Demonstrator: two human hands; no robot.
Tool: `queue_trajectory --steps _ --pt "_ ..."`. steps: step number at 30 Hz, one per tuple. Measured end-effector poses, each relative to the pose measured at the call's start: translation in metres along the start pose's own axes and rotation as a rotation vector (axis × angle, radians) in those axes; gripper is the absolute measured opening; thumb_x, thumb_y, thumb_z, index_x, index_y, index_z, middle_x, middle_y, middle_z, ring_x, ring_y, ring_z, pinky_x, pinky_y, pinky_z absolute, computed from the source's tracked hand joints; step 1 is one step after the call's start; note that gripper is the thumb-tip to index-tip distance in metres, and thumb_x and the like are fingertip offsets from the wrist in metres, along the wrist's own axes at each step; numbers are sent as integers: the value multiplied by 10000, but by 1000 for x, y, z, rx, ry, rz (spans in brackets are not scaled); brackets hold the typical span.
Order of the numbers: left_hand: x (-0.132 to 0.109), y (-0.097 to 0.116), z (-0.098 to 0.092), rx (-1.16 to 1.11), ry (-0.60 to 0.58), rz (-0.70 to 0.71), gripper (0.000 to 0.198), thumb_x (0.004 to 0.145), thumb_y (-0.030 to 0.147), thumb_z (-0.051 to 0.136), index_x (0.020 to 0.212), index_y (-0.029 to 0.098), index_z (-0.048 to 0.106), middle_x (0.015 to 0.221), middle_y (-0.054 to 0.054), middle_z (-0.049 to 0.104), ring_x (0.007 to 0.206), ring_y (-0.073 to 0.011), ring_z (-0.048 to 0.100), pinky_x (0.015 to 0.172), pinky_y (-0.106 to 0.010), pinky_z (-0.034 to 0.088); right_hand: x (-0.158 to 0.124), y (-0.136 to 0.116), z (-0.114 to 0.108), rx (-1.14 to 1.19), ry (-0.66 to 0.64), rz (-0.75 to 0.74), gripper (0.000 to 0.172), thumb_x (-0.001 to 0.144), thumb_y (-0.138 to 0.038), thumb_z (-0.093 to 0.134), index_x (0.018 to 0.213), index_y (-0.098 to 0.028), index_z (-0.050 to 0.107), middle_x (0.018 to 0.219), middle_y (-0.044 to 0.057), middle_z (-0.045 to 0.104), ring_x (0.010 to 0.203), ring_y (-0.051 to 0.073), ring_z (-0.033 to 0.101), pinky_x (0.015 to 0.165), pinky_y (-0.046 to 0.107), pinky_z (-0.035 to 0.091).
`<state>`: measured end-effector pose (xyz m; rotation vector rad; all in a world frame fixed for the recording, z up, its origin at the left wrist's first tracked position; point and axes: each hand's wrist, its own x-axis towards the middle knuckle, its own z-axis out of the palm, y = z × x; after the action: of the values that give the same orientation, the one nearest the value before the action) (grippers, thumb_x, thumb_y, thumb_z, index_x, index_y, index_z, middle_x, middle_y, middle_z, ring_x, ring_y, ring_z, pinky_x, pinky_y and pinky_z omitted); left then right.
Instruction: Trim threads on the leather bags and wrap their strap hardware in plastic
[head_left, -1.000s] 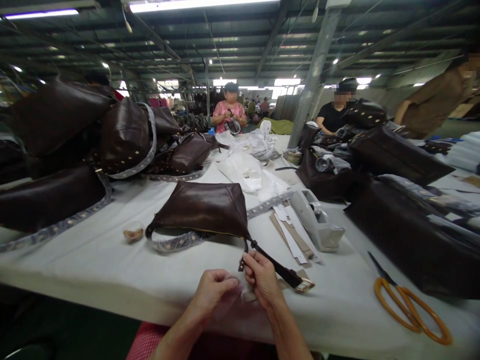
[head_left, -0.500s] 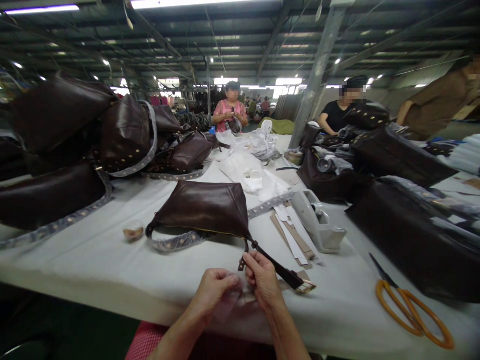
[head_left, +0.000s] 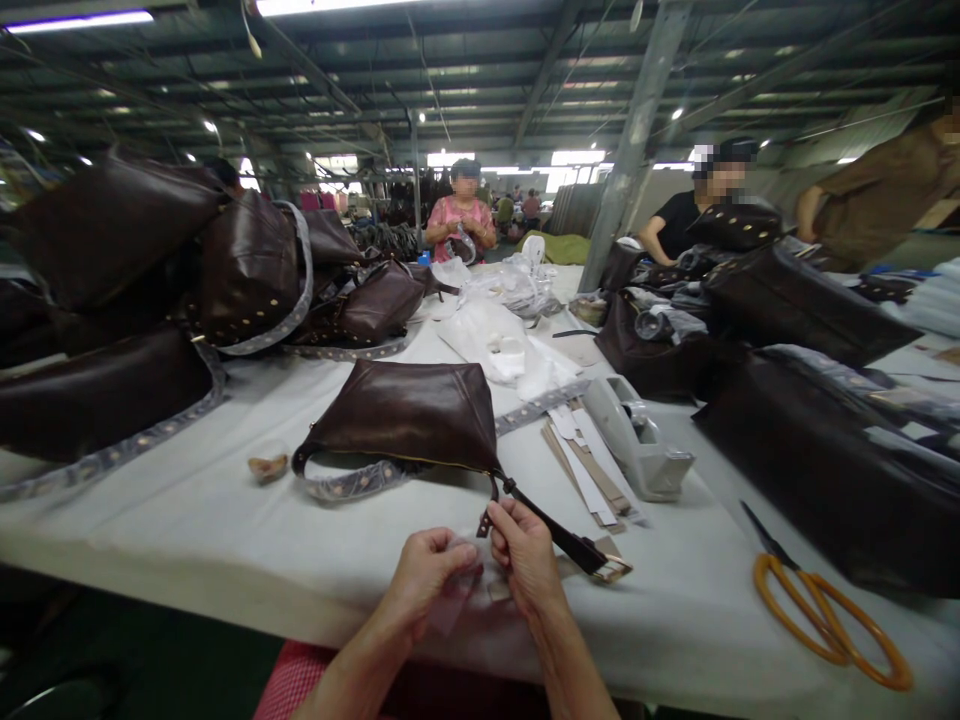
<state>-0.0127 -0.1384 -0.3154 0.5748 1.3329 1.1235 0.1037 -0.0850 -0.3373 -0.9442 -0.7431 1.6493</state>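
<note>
A dark brown leather bag (head_left: pixel 409 410) lies on the white table, its strap partly wrapped in clear film. From its right corner run a short zipper pull strap (head_left: pixel 486 515) and a thicker buckled strap (head_left: pixel 559 530). My left hand (head_left: pixel 431 575) pinches a thin translucent sheet (head_left: pixel 454 598) just in front of the bag. Close on its right, my right hand (head_left: pixel 521 550) is closed with its fingertips on the short strap's lower end.
Orange-handled scissors (head_left: pixel 829 620) lie at the right. A grey tape dispenser (head_left: pixel 641 440) stands beside paper strips (head_left: pixel 585 465). Brown bags (head_left: pixel 251 265) are piled left, more bags (head_left: pixel 810 470) right. Several people are beyond the table.
My left hand has shifted slightly left, away from my right hand, with the sheet. In the background, the person in pink has moved the item in their hands.
</note>
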Motion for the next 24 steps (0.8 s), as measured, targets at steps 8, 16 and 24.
queue_trajectory --steps 8,16,24 --pt "5 -7 -3 31 -23 15 373 491 439 803 582 112 648 557 -29 621 531 -121 502 542 -239 357 0 2 0 -28 -4 -21 406 596 -481 805 682 -179 547 493 -91 423 392 24 265 355 156 160" --pt "5 -10 -5 66 -43 20 364 503 426 799 587 105 650 554 -20 608 526 -118 483 544 -241 324 1 3 1 -36 5 -46 407 615 -487 794 697 -179 541 485 -95 419 393 26 268 361 157 165" --pt "6 -6 -3 62 -33 18 340 498 408 790 576 101 666 564 -40 634 521 -118 495 545 -244 328 -1 1 2 -76 2 -32 422 609 -513 785 694 -182 538 452 -105 384 386 31 258 368 166 155"
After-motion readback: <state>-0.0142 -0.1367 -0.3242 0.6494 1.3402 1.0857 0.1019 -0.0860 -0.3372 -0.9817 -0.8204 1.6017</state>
